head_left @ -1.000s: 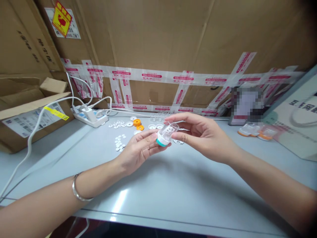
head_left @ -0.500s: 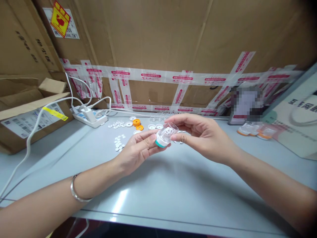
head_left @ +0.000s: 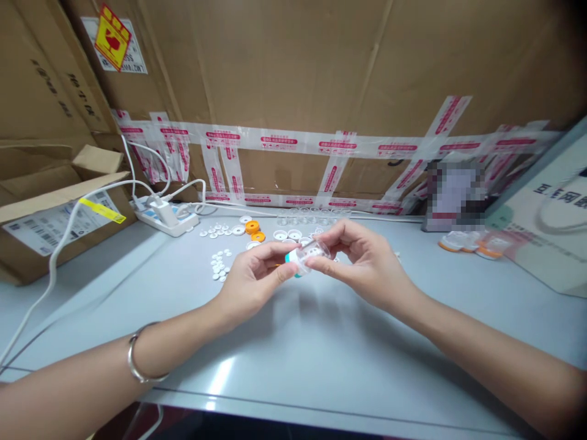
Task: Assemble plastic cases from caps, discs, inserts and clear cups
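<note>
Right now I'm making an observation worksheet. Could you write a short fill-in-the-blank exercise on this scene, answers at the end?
1. The shiny silver metal bangle is on the wrist of the ____ hand.
2. The left hand and right hand hold a clear plastic container with a ____-coloured end.
3. The bright yellow tag is on a long, thin ____ cable.

Missing words: left; teal; white.

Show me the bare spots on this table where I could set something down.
Bare: the table between left hand, right hand and the front edge; also between the right forearm and the orange-based containers. Crowded: behind the hands, with small white discs, orange rings and clear cups.
</note>
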A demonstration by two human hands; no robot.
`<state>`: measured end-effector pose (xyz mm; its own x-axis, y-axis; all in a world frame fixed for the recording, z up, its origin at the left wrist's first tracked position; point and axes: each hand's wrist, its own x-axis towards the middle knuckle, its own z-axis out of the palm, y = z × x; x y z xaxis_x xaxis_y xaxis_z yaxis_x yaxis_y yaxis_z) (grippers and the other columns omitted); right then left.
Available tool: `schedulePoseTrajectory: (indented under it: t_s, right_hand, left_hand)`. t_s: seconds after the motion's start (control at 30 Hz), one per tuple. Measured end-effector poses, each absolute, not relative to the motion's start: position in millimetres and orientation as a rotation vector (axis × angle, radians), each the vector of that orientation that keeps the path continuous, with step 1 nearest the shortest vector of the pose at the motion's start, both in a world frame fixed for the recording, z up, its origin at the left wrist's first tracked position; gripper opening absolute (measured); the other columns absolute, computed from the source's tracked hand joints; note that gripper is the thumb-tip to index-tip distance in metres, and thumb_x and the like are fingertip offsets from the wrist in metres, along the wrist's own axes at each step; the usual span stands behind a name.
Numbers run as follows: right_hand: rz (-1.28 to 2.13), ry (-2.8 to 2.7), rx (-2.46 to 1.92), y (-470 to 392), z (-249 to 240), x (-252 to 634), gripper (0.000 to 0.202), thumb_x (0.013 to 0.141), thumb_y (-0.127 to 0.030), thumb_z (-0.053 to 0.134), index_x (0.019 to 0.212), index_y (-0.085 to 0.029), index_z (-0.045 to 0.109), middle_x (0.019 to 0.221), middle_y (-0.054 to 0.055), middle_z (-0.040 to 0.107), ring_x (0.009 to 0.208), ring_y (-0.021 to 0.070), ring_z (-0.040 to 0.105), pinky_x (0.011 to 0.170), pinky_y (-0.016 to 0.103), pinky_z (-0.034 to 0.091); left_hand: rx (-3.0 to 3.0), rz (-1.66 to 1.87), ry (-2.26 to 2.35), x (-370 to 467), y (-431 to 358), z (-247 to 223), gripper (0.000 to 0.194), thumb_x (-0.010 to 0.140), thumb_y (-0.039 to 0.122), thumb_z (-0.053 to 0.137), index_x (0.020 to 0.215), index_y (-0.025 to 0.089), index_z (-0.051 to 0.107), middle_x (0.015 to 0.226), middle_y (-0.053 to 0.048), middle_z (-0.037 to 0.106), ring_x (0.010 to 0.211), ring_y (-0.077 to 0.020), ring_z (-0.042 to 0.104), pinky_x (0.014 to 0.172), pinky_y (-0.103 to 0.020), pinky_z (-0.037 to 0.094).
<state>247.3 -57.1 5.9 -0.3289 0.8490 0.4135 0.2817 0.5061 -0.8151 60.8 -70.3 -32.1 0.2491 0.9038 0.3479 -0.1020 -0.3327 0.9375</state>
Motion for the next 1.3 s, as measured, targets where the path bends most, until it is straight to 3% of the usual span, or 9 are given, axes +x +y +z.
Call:
schedulePoseTrajectory:
  t_s: [0.17, 0.3, 0.43, 0.53, 0.7, 0.83, 0.9, 1.07, 1.3]
  right_hand:
    - [0.903, -1.773, -1.022, -49.4, -10.1, 243.2, 0.033, 0.068, -0.038, 0.073, 0.074, -0.021, 0.045, 0.068, -0.005, 0.052, 0.062, 0.0100, 0.047, 0.056, 0.024, 0.040]
    - [0.961, -1.815, -1.007, -45.7, -8.0, 244.6, 0.031, 0.071, -0.043, 0.068, 0.079, -0.021, 0.048, 0.076, -0.001, 0.057, 0.067, 0.0125, 0.053, 0.061, 0.027, 0.044]
    - [0.544, -2.064, -0.861, -47.4, -5.8, 248.5, 0.055, 0.065, -0.038, 0.075, 0.112, -0.025, 0.049, 0.104, 0.005, 0.058, 0.088, 0.0196, 0.056, 0.076, 0.035, 0.048]
    - [0.223, -2.165, -0.737, -51.4, -10.8, 249.1, 0.063, 0.071, -0.031, 0.070, 0.126, -0.027, 0.040, 0.118, 0.008, 0.054, 0.104, 0.0233, 0.053, 0.086, 0.040, 0.046]
    - [0.155, -2.188, -0.740, -56.7, -15.7, 249.3, 0.054, 0.077, -0.022, 0.060, 0.127, -0.027, 0.041, 0.119, 0.007, 0.057, 0.104, 0.0235, 0.057, 0.086, 0.041, 0.049]
    - [0.099, -2.240, -0.673, -56.2, -12.5, 252.2, 0.056, 0.077, -0.022, 0.060, 0.129, -0.026, 0.040, 0.121, 0.007, 0.058, 0.107, 0.0228, 0.057, 0.086, 0.038, 0.051]
    - [0.045, -2.264, -0.630, -55.2, -11.4, 254.1, 0.058, 0.078, -0.023, 0.061, 0.131, -0.025, 0.039, 0.121, 0.008, 0.059, 0.108, 0.0229, 0.057, 0.086, 0.037, 0.052]
    - [-0.111, -2.337, -0.545, -54.6, -12.8, 256.9, 0.061, 0.078, -0.027, 0.063, 0.133, -0.019, 0.038, 0.117, 0.013, 0.062, 0.105, 0.0245, 0.061, 0.085, 0.038, 0.053]
    - [-0.086, -2.361, -0.559, -55.9, -16.1, 257.0, 0.060, 0.080, -0.029, 0.062, 0.134, -0.021, 0.038, 0.119, 0.013, 0.061, 0.102, 0.0258, 0.063, 0.083, 0.040, 0.054]
  left_hand:
    - [1.880, 1.420, 0.909, 63.2, -73.1, -36.4, 0.022, 0.076, 0.018, 0.066, 0.098, 0.018, 0.061, 0.100, -0.004, 0.060, 0.097, -0.0148, 0.057, 0.089, -0.028, 0.049]
    - [1.639, 1.271, 0.918, 64.8, -71.4, -32.8, 0.021, 0.078, 0.026, 0.065, 0.095, 0.017, 0.057, 0.094, -0.004, 0.060, 0.083, -0.0135, 0.061, 0.074, -0.026, 0.053]
    - [1.391, 1.207, 0.833, 64.3, -69.9, -27.4, 0.022, 0.079, 0.031, 0.063, 0.094, 0.016, 0.055, 0.089, -0.002, 0.062, 0.076, -0.0116, 0.061, 0.069, -0.024, 0.051]
    - [1.312, 1.164, 0.732, 63.9, -68.7, -28.1, 0.022, 0.079, 0.032, 0.064, 0.092, 0.016, 0.056, 0.087, -0.002, 0.063, 0.078, -0.0125, 0.062, 0.073, -0.026, 0.051]
    - [1.443, 1.126, 0.625, 59.4, -62.5, -31.2, 0.026, 0.074, 0.026, 0.069, 0.095, 0.018, 0.057, 0.094, -0.004, 0.063, 0.084, -0.0152, 0.063, 0.075, -0.027, 0.050]
    - [1.916, 1.191, 0.616, 48.2, -54.8, -28.8, 0.062, 0.067, 0.020, 0.075, 0.123, 0.026, 0.048, 0.119, -0.008, 0.054, 0.104, -0.0220, 0.056, 0.088, -0.035, 0.048]
    - [2.184, 1.198, 0.623, 42.9, -51.8, -26.4, 0.070, 0.068, 0.021, 0.074, 0.130, 0.028, 0.042, 0.122, -0.009, 0.053, 0.108, -0.0238, 0.053, 0.092, -0.039, 0.046]
    - [2.574, 1.276, 0.621, 37.2, -52.0, -19.5, 0.068, 0.069, 0.027, 0.073, 0.131, 0.025, 0.045, 0.119, -0.012, 0.055, 0.109, -0.0249, 0.052, 0.094, -0.040, 0.044]
    - [2.665, 1.318, 0.587, 39.2, -56.9, -18.8, 0.062, 0.073, 0.022, 0.068, 0.131, 0.024, 0.045, 0.118, -0.012, 0.058, 0.108, -0.0234, 0.055, 0.093, -0.038, 0.046]
